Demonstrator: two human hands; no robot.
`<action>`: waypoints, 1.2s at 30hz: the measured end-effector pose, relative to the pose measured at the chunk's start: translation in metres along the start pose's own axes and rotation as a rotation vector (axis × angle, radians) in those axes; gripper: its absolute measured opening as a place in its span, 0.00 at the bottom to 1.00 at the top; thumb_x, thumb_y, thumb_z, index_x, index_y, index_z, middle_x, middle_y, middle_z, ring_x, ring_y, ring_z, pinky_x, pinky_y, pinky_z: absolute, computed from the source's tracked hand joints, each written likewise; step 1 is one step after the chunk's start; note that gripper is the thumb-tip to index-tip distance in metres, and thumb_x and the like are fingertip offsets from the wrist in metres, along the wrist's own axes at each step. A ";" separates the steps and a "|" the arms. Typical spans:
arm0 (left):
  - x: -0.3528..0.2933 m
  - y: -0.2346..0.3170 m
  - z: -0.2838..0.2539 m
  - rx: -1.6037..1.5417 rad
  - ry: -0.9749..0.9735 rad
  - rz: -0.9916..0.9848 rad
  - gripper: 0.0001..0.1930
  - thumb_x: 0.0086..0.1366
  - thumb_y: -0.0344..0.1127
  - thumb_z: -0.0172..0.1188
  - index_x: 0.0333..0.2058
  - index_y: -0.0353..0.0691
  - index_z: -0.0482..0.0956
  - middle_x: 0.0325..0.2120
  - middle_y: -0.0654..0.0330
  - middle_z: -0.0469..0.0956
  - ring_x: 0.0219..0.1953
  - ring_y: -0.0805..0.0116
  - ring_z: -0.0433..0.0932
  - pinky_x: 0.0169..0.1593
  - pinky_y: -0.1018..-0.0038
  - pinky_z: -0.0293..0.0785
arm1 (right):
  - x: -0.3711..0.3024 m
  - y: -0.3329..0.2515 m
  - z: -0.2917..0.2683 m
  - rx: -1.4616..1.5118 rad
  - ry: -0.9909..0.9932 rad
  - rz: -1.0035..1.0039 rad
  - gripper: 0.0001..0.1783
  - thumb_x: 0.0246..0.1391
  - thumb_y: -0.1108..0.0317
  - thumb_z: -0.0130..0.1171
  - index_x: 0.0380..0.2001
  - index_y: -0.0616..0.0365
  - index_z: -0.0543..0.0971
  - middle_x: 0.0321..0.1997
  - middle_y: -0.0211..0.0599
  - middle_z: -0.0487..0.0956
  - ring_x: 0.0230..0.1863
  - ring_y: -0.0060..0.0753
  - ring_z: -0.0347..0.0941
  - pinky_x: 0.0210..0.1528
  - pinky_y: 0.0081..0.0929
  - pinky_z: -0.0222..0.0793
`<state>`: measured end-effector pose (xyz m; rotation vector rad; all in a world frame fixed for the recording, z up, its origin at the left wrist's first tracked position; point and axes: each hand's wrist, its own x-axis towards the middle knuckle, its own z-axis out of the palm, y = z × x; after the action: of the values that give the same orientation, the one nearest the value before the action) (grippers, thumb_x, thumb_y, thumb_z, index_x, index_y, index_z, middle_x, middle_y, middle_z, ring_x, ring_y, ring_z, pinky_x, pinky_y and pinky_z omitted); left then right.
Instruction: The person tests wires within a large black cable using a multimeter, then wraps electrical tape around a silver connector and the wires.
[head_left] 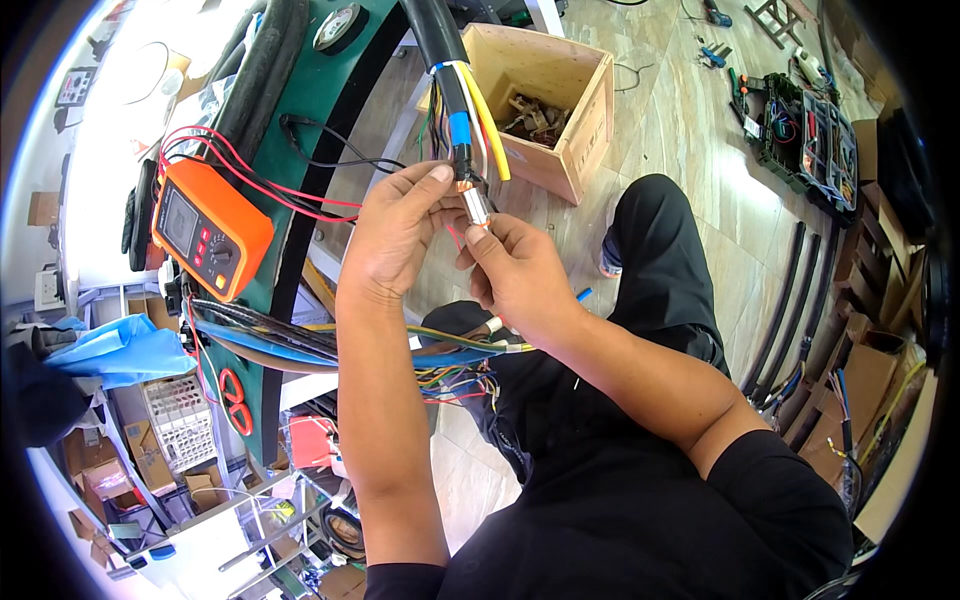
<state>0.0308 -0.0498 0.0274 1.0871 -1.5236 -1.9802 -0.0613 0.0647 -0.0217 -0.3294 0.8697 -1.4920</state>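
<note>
cable [435, 35] comes down from the top of the head view, thick and black, its cores fanned out below the jacket. the yellow core [486, 115] hangs to the right of the blue core [460, 130], probably bent aside to leave room to work. the left hand [405, 215] is curled in a pinch at the blue core's dark lower end, seemingly to steady it, though its exact contact is partly hidden. the right hand [515, 262] pinches the lower end of a silver sleeve [475, 207], which sits in line with the core, just under some bare copper [465, 186]; gripping it from below likely keeps the two aligned. a wooden box [585, 150] stands on the floor [665, 120] behind. at left, the table [310, 100] carries an orange meter [212, 232], display in plain sight, perhaps for easy reading, and red scissors [236, 404] near the edge.
</note>
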 end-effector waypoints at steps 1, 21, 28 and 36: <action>0.000 0.000 0.000 0.004 -0.001 0.000 0.14 0.67 0.37 0.54 0.41 0.29 0.76 0.33 0.55 0.80 0.34 0.67 0.78 0.42 0.70 0.74 | 0.000 0.000 0.000 -0.012 0.001 0.003 0.13 0.64 0.65 0.48 0.38 0.66 0.73 0.26 0.33 0.73 0.18 0.19 0.67 0.18 0.20 0.61; -0.002 0.001 0.003 0.029 -0.003 -0.047 0.14 0.66 0.37 0.56 0.38 0.29 0.77 0.30 0.56 0.80 0.32 0.69 0.78 0.41 0.73 0.73 | 0.005 0.009 -0.005 -0.218 -0.056 -0.114 0.16 0.66 0.62 0.43 0.29 0.62 0.70 0.16 0.27 0.68 0.18 0.20 0.63 0.21 0.24 0.59; -0.002 0.002 0.003 0.052 -0.004 -0.060 0.14 0.67 0.38 0.55 0.38 0.29 0.77 0.30 0.57 0.79 0.33 0.70 0.77 0.41 0.73 0.73 | 0.002 0.004 0.000 -0.211 -0.039 -0.097 0.17 0.67 0.61 0.42 0.29 0.62 0.70 0.16 0.27 0.68 0.17 0.20 0.63 0.21 0.24 0.60; -0.012 0.000 0.009 0.049 0.087 -0.029 0.17 0.69 0.40 0.52 0.42 0.27 0.74 0.35 0.53 0.79 0.37 0.65 0.78 0.45 0.68 0.73 | -0.002 -0.002 0.002 -0.093 -0.088 -0.032 0.17 0.68 0.59 0.41 0.32 0.62 0.70 0.18 0.28 0.68 0.17 0.19 0.63 0.20 0.21 0.61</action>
<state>0.0312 -0.0360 0.0318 1.2061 -1.5260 -1.8977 -0.0614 0.0656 -0.0182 -0.4760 0.8687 -1.4578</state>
